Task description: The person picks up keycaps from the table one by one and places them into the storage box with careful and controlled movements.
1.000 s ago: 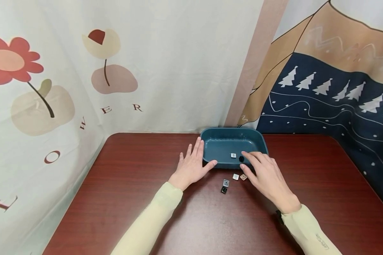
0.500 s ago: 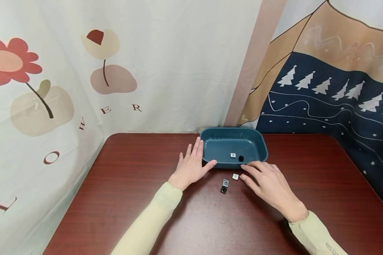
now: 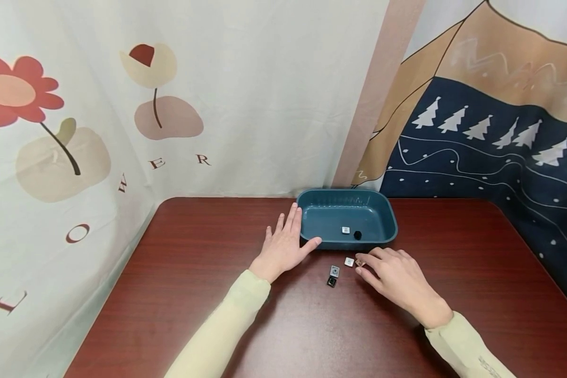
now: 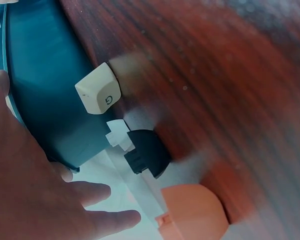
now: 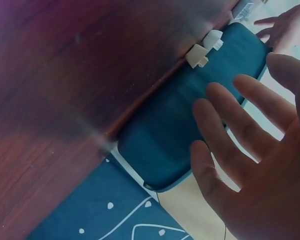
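My left hand (image 3: 283, 245) rests with straight fingers against the left side of a blue-green plastic tray (image 3: 392, 236), thumb near its front edge. My right hand (image 3: 403, 275) hovers low at the tray's front right, fingertips close around a tan keycap (image 3: 359, 262); no grip shows. In the right wrist view its fingers are spread, apart from the tan keycap (image 5: 196, 56) and a white keycap (image 5: 213, 39). On the table beside them lie the white keycap (image 3: 349, 262), a grey keycap (image 3: 334, 271) and a black keycap (image 3: 331, 282).
Inside the tray lie a white keycap (image 3: 345, 230) and a black keycap (image 3: 357, 235). The reddish-brown table (image 3: 293, 325) ends at the back against a printed curtain (image 3: 264, 105). The tray stands at that back edge.
My right hand has drawn back from over the tray's front rim, down to the tan keycap on the table. The left hand and the keycaps look unmoved.
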`<act>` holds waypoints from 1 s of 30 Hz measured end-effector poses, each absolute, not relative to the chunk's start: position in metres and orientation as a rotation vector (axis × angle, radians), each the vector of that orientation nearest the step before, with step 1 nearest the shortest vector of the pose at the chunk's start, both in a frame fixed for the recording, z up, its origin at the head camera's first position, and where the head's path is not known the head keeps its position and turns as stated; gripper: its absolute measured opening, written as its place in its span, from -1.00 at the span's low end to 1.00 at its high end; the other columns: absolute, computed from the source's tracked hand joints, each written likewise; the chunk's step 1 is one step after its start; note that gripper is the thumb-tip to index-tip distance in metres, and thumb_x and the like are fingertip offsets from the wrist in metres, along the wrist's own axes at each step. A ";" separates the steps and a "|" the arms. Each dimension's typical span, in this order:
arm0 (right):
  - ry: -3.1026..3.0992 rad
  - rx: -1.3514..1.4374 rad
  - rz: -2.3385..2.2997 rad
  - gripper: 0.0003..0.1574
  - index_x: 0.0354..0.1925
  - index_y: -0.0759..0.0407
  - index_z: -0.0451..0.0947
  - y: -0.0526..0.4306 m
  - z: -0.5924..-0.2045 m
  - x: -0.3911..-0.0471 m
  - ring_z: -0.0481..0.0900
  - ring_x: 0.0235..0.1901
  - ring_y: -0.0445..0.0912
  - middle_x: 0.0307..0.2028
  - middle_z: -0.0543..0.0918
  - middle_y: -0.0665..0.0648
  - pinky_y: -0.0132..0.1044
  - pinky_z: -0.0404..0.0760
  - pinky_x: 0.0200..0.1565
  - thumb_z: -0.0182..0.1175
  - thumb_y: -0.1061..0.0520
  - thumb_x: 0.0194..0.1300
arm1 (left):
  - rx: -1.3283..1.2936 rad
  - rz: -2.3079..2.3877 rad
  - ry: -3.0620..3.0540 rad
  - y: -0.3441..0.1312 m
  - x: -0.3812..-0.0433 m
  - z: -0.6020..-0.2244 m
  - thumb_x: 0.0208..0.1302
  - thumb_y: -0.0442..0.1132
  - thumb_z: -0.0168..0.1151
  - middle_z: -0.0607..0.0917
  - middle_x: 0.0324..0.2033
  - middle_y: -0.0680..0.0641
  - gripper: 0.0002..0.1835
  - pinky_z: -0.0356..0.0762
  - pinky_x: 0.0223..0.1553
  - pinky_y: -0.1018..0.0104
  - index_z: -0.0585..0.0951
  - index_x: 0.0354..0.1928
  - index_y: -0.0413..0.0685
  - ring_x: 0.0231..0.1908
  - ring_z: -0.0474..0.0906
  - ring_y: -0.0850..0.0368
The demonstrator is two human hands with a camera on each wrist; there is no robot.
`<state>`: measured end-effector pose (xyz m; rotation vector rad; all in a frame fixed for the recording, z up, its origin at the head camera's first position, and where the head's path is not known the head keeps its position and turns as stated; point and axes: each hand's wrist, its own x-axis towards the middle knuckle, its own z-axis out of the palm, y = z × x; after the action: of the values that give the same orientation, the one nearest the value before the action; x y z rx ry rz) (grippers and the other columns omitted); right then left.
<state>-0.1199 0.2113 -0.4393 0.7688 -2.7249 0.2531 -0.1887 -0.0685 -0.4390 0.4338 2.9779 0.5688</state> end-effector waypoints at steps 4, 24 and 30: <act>-2.741 0.756 0.220 -0.66 -0.02 0.04 0.78 0.209 -0.442 -0.122 0.69 -0.25 -0.01 -0.20 0.75 0.04 -0.02 0.64 -0.19 0.42 -0.07 0.32 | 0.432 0.559 2.980 -0.068 -0.188 -0.438 0.43 0.50 -0.11 -0.22 0.67 0.04 0.07 -0.03 0.46 -0.39 -0.16 0.69 -0.01 0.60 -0.09 -0.24; -2.732 0.721 0.086 -0.74 -0.18 0.07 0.77 0.196 -0.450 -0.132 0.64 -0.39 0.04 -0.39 0.69 0.08 -0.08 0.57 -0.38 0.54 0.03 0.17 | 0.422 0.541 2.969 -0.068 -0.190 -0.440 0.41 0.54 -0.16 -0.26 0.66 0.08 0.10 -0.03 0.47 -0.36 -0.21 0.69 0.03 0.60 -0.09 -0.25; -2.735 0.732 0.083 -0.81 -0.25 0.08 0.76 0.195 -0.449 -0.131 0.63 -0.40 0.04 -0.43 0.64 0.07 -0.08 0.58 -0.38 0.56 0.12 0.14 | 0.425 0.532 2.968 -0.069 -0.189 -0.439 0.41 0.55 -0.17 -0.27 0.66 0.07 0.10 -0.02 0.46 -0.36 -0.21 0.69 0.03 0.59 -0.09 -0.28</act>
<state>-0.1313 0.1948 -0.4488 0.7325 -2.7345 0.0835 -0.1890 -0.0687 -0.4385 0.4251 2.9676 0.5316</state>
